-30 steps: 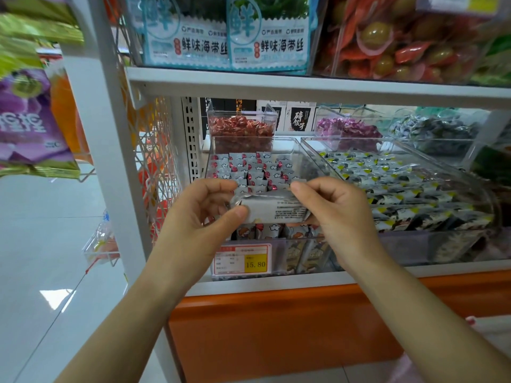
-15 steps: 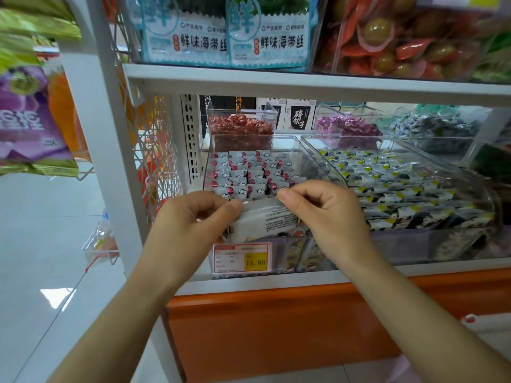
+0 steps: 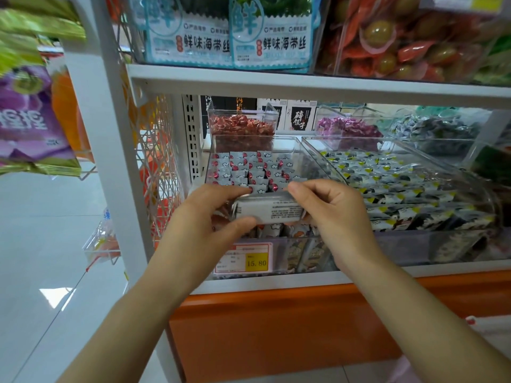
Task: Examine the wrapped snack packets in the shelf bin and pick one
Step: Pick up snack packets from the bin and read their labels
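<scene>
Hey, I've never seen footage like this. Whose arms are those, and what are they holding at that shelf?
No machine here: a person wears a camera on the head, so you look down along their own arms at a shop shelf. The left hand and right hand grip one grey wrapped packet by its ends, small print facing the camera, over a clear bin of red-and-grey packets. A price label reading 15.80 sits on its front. The neighbouring bin holds black-and-yellow packets.

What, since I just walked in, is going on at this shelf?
A person holds one grey snack packet between both hands, the left hand pinching its left end and the right hand its right end, small print facing the camera. It is over the front of the clear shelf bin, which holds rows of packets.
</scene>
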`<state>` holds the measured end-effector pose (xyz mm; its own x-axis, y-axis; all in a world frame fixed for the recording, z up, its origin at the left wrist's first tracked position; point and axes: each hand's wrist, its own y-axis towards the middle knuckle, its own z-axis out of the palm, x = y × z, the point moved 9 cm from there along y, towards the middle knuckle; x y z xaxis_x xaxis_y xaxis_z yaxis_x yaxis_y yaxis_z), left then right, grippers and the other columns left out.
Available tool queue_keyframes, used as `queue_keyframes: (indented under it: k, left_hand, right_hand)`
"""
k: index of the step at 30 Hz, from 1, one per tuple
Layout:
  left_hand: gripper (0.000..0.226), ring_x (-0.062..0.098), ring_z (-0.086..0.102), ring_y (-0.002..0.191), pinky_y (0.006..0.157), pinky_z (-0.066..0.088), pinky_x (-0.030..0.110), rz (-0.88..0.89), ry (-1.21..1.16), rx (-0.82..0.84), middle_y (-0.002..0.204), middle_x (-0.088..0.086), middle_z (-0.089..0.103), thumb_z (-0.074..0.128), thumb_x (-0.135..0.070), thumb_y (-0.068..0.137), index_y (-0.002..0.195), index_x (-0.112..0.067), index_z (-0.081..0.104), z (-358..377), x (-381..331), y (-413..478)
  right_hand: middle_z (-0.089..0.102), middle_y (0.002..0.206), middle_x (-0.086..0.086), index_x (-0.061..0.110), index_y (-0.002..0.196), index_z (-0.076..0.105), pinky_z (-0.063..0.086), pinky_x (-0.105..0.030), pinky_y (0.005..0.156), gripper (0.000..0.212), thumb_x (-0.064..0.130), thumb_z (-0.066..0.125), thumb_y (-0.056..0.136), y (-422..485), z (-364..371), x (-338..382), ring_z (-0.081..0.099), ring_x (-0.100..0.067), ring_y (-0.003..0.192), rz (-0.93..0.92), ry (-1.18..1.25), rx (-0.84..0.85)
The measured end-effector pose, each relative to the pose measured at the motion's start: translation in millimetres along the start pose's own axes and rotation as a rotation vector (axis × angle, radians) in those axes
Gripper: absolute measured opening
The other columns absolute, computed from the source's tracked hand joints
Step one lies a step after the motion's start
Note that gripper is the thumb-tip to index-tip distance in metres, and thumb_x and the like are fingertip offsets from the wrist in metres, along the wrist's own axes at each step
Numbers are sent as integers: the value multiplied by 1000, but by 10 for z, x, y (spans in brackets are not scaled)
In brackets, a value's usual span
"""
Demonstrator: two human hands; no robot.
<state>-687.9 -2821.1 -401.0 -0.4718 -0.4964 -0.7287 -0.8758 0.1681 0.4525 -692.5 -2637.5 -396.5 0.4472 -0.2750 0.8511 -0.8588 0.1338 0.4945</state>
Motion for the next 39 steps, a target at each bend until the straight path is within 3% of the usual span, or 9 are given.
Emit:
queue_keyframes:
  k: [3, 5, 9, 13, 20, 24, 29, 33, 39]
  left_hand:
    - [42, -4, 60, 83, 68, 49, 7, -10, -25, -79, 96, -17, 64, 60, -39, 79, 121, -30, 60, -79, 33, 40]
    - [50, 0, 62, 81, 67, 51, 12, -19, -21, -109, 94, -10, 67, 54, -46, 79, 124, -27, 60, -110, 49, 55]
    - [58, 14, 59, 93, 74, 47, 23, 18, 103, -144, 105, -2, 64, 47, -51, 81, 133, -24, 51, -97, 21, 83]
    - [55, 24, 31, 130, 105, 23, 37, 135, 518, -135, 141, 4, 46, 52, -39, 88, 137, -14, 45, 17, -28, 102]
    - [44, 27, 5, 143, 113, 5, 51, 136, 792, 61, 155, 3, 22, 33, -44, 93, 117, -24, 64, 322, 120, 142]
    - [24, 24, 8, 143, 113, 8, 49, 115, 635, 12, 152, 3, 29, 52, -35, 91, 99, -18, 68, 300, 142, 170]
    - [6, 25, 14, 142, 110, 16, 51, 99, 515, -19, 147, 5, 38, 66, -20, 84, 82, -15, 68, 211, 136, 144]
    - [5, 32, 23, 139, 109, 19, 54, 135, 577, -42, 141, 11, 45, 68, -14, 82, 79, -10, 70, 173, 63, 97]
    - [7, 43, 44, 125, 99, 34, 59, 232, 694, -56, 123, 20, 59, 75, -6, 74, 72, -2, 70, 179, -45, 50]
  right_hand:
    - [73, 94, 1, 18, 104, 69, 57, -24, 73, 24, 18, 67, 80, 7, 141, -77, 69, -12, 88, 97, 271, 156]
    - [72, 103, 5, 23, 114, 63, 56, -25, 79, 39, 10, 70, 78, 21, 178, -44, 69, -13, 92, 49, 222, 206]
    - [73, 89, 7, 27, 107, 64, 58, -26, 71, 32, 20, 71, 76, 75, 132, -25, 70, -13, 76, 14, 174, 137]
    - [70, 80, 6, 15, 99, 66, 60, -34, 66, 20, 25, 67, 81, 148, -48, -149, 67, -11, 65, 70, 139, -27]
    - [64, 86, 8, 8, 107, 63, 59, -39, 71, 26, 25, 63, 87, 200, -92, -207, 65, -5, 64, 95, 44, -56]
    - [64, 99, -4, 12, 104, 61, 59, -37, 68, 23, 25, 64, 86, 231, -56, -164, 66, -8, 69, 60, -20, -47]
    - [63, 103, -7, 11, 106, 57, 52, -49, 84, 35, 32, 68, 80, 300, 86, -76, 63, -25, 96, 19, -172, 22]
    - [61, 85, 13, 18, 99, 59, 47, -22, 71, 27, 30, 72, 79, 327, 289, 36, 58, -2, 78, -82, -290, 121]
    - [64, 112, -2, 11, 115, 59, 34, -16, 75, 49, 38, 72, 77, 390, 499, 159, 55, -12, 99, -189, -500, 193]
